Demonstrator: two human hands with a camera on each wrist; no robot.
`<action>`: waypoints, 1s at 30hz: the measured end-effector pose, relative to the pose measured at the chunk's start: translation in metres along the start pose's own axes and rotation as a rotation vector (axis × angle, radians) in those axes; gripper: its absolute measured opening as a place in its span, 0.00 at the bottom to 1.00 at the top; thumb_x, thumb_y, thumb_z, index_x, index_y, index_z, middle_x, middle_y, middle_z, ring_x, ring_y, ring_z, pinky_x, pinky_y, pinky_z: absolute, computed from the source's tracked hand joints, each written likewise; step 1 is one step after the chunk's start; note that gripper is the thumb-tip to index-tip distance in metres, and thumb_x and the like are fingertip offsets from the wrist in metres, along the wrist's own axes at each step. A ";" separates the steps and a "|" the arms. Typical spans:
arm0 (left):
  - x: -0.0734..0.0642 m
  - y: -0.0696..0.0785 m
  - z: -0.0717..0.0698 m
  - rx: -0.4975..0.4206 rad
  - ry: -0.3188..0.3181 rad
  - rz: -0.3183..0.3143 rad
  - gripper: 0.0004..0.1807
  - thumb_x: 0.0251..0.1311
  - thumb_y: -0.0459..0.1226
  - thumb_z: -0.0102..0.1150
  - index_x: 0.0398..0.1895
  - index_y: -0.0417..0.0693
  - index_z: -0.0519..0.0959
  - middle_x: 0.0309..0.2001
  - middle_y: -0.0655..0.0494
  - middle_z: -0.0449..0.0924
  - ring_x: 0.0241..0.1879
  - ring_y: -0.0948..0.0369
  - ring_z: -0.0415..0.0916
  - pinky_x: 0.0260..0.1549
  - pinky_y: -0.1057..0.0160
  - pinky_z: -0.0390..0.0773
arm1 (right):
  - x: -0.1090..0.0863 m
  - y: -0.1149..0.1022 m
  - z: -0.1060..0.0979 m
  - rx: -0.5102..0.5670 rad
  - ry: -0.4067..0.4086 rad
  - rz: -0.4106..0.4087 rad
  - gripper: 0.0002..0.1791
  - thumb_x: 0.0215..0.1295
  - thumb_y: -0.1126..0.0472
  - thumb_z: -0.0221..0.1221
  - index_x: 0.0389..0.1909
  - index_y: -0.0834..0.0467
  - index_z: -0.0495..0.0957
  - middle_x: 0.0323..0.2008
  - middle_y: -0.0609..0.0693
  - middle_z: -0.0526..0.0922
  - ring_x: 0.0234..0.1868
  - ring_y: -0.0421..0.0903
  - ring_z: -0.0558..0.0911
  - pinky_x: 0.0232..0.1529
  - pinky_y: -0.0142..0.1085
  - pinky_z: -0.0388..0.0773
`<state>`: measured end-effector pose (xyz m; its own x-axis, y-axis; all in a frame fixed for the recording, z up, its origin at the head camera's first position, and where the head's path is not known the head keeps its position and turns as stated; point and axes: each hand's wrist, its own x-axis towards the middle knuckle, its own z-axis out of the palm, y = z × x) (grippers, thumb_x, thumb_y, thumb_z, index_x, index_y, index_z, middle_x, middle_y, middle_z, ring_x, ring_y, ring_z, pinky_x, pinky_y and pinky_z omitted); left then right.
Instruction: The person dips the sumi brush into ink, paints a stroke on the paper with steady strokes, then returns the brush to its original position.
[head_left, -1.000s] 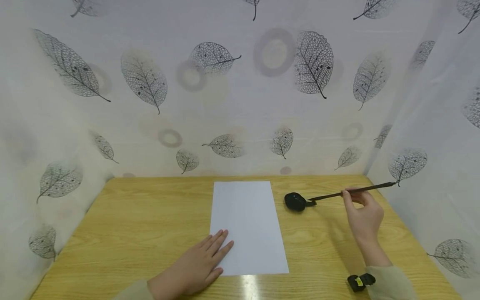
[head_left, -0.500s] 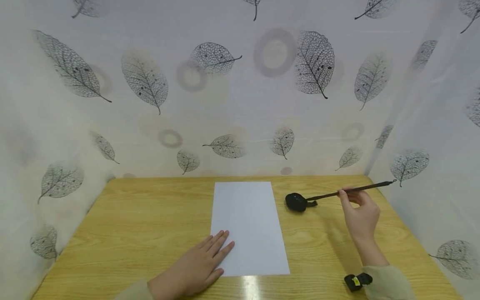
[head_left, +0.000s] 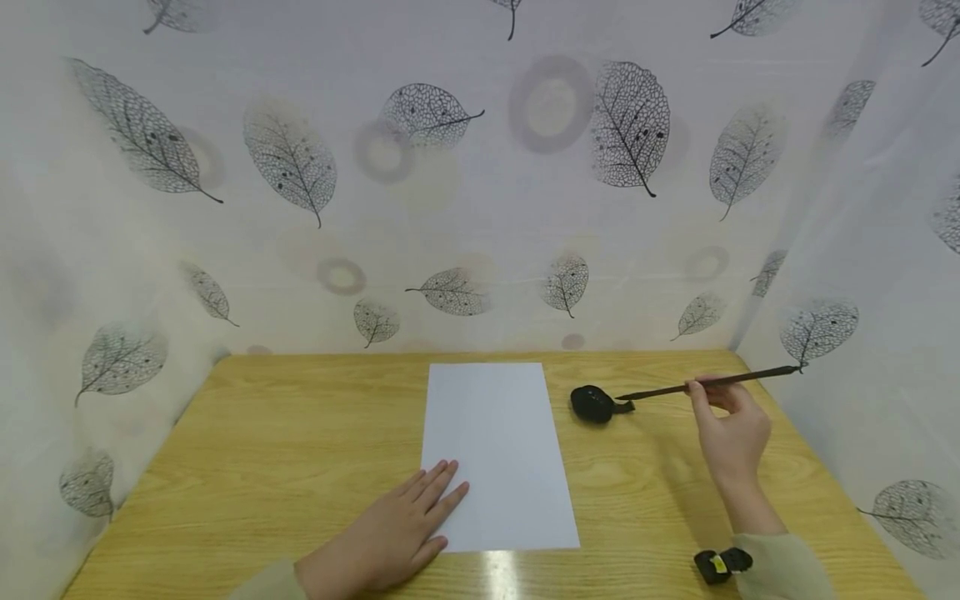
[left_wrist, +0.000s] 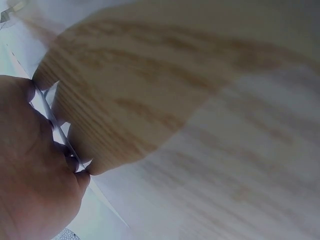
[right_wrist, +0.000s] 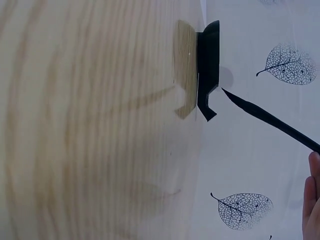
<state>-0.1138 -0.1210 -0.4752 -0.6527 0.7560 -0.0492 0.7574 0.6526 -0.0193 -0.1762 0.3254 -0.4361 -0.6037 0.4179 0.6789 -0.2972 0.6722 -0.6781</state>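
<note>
My left hand (head_left: 397, 529) lies flat with fingers spread over the lower left edge of a white sheet of paper (head_left: 498, 450). In the left wrist view the same hand (left_wrist: 35, 165) shows from its underside against the paper edge. With thumb and fingers my right hand (head_left: 731, 429) pinches a dark writing brush (head_left: 652, 392) around mid-shaft. Its pointed tip aims left at a small black ink dish (head_left: 592, 404) with a short handle. The right wrist view puts the brush (right_wrist: 270, 119) tip beside the dish (right_wrist: 209, 60), slightly above its handle.
A wooden table (head_left: 300, 433) carries the paper and dish. White curtain (head_left: 480, 208) with leaf prints closes off the back and both sides. A black strapped device (head_left: 722, 565) with a yellow label sits at the right wrist.
The right hand and brush shifted slightly left, the tip reaching the dish rim, then back right, so the tip stands over the handle now. Left hand, paper and dish stay put.
</note>
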 end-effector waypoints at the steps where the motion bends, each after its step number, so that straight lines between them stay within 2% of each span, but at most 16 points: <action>1: 0.000 0.000 0.000 0.001 -0.001 0.000 0.35 0.83 0.54 0.41 0.85 0.49 0.59 0.85 0.41 0.55 0.83 0.48 0.58 0.79 0.49 0.67 | 0.000 0.000 0.001 0.008 0.000 0.005 0.05 0.67 0.73 0.67 0.40 0.73 0.86 0.32 0.10 0.78 0.30 0.10 0.76 0.36 0.10 0.71; 11: 0.000 -0.001 0.001 0.008 0.006 0.004 0.35 0.83 0.54 0.41 0.85 0.49 0.59 0.85 0.42 0.55 0.83 0.48 0.58 0.79 0.50 0.68 | -0.002 0.002 0.007 0.001 -0.040 0.046 0.05 0.68 0.72 0.67 0.41 0.71 0.86 0.31 0.10 0.78 0.29 0.11 0.76 0.35 0.09 0.72; 21: 0.001 0.000 0.000 -0.010 -0.017 -0.006 0.35 0.83 0.54 0.41 0.85 0.49 0.58 0.85 0.42 0.54 0.84 0.48 0.57 0.79 0.50 0.67 | -0.003 -0.001 0.000 0.012 -0.009 0.056 0.06 0.68 0.72 0.67 0.41 0.73 0.86 0.31 0.10 0.78 0.29 0.11 0.76 0.34 0.09 0.71; 26: 0.000 -0.001 0.002 -0.005 0.003 -0.003 0.35 0.83 0.54 0.41 0.85 0.49 0.59 0.85 0.42 0.55 0.83 0.48 0.58 0.79 0.49 0.67 | -0.002 -0.002 -0.001 0.051 0.007 0.081 0.06 0.67 0.72 0.67 0.42 0.72 0.87 0.31 0.13 0.81 0.29 0.14 0.78 0.34 0.10 0.73; 30: 0.001 0.000 0.003 -0.015 -0.007 -0.006 0.35 0.83 0.55 0.40 0.85 0.50 0.58 0.85 0.42 0.53 0.84 0.48 0.57 0.79 0.49 0.66 | -0.002 -0.005 0.000 0.102 -0.004 0.096 0.06 0.68 0.72 0.67 0.42 0.72 0.87 0.32 0.16 0.83 0.29 0.16 0.80 0.34 0.11 0.76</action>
<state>-0.1145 -0.1204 -0.4782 -0.6568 0.7520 -0.0557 0.7533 0.6576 -0.0051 -0.1733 0.3212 -0.4345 -0.6359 0.4745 0.6087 -0.3119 0.5634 -0.7650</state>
